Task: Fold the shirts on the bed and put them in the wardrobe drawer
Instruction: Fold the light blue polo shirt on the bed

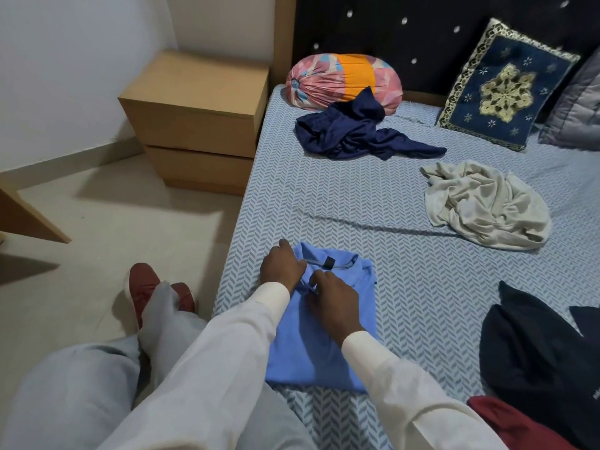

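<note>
Light-blue folded polo shirt (311, 352) is noted at lower centre of frame, on the near edge of the blue herringbone bedsheet (324, 206). Crumpled navy satin garment (360, 134) and crumpled cream shirt (487, 206) are recorded at upper centre and centre right, well apart from it. Dark navy garment (532, 352) lies at the right edge. Beige two-drawer cabinet (194, 121) stands upper left on pale floor tiles (97, 206). Collar is gripped at its left side by the left hand (282, 267); its front is pinched by the right hand (334, 303).
</note>
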The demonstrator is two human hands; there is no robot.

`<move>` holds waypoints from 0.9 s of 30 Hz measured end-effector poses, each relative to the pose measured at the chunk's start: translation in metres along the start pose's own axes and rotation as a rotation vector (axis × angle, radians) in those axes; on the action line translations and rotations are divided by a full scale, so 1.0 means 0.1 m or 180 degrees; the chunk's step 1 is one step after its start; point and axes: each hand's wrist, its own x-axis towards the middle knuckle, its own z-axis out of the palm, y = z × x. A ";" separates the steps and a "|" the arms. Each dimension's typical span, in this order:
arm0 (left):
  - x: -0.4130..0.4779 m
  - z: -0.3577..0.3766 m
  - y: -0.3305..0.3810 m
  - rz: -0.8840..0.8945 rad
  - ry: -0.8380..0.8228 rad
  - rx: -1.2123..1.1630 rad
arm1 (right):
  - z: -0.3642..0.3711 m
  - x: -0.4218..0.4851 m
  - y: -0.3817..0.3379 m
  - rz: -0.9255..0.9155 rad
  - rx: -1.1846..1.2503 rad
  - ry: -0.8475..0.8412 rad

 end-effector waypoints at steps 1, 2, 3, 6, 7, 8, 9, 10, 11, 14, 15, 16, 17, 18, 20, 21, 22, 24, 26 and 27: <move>0.02 0.01 0.01 0.0069 0.0058 0.0131 | 0.01 -0.01 0.02 -0.0035 -0.0018 0.0015; 0.03 0.01 0.02 0.0162 0.0140 0.0246 | 0.01 -0.02 0.03 -0.0037 -0.0012 0.0009; 0.05 0.01 0.04 0.0247 0.0224 0.0351 | 0.00 -0.02 0.04 -0.0029 0.0014 -0.0002; 0.15 -0.03 0.08 0.0343 0.0353 0.0486 | -0.01 -0.02 0.05 -0.0006 0.0120 -0.0007; 0.19 -0.05 0.10 0.0302 0.0384 0.0412 | -0.02 -0.03 0.05 0.0002 0.0119 -0.0023; 0.23 -0.08 0.10 0.0232 0.0405 0.0312 | -0.03 -0.04 0.04 0.0012 0.0082 -0.0069; 0.26 -0.10 0.09 0.0156 0.0401 0.0212 | -0.03 -0.05 0.04 0.0032 0.0040 -0.0146; 0.30 -0.11 0.09 0.0105 0.0388 0.0154 | -0.04 -0.05 0.03 0.0067 0.0035 -0.0228; 0.32 -0.11 0.09 0.0085 0.0357 0.0137 | -0.06 -0.04 0.03 0.0119 0.0121 -0.0287; 0.34 -0.09 0.09 0.0215 0.0295 0.0223 | -0.19 0.12 0.09 0.0445 0.0752 0.0031; 0.34 -0.10 0.10 0.0264 0.0275 0.0286 | -0.26 0.23 0.16 0.0567 0.0871 0.0296; 0.35 -0.09 0.11 0.0297 0.0226 0.0361 | -0.31 0.35 0.25 0.0694 0.0876 0.0486; 0.35 -0.09 0.12 0.0309 0.0140 0.0432 | -0.37 0.46 0.34 0.0815 0.0770 0.0504; 0.35 -0.08 0.13 0.0324 0.0076 0.0481 | -0.41 0.58 0.44 0.0913 0.0569 0.0317; 0.36 -0.06 0.13 0.0318 0.0039 0.0482 | -0.46 0.77 0.55 0.0967 0.0272 -0.0364; 0.36 -0.05 0.12 0.0293 0.0071 0.0453 | -0.47 0.83 0.56 0.0957 0.0270 -0.0660; 0.37 -0.04 0.12 0.0299 0.0113 0.0439 | -0.50 0.86 0.56 0.0988 0.0314 -0.0796; 0.38 -0.06 0.09 0.0298 0.0162 0.0442 | -0.55 0.88 0.59 0.1054 0.0400 -0.0690; 0.39 -0.10 0.04 0.0245 0.0165 0.0485 | -0.58 0.86 0.65 0.1117 0.0490 -0.0452; 0.39 -0.11 0.02 0.0217 0.0164 0.0517 | -0.57 0.84 0.68 0.1091 0.0571 -0.0374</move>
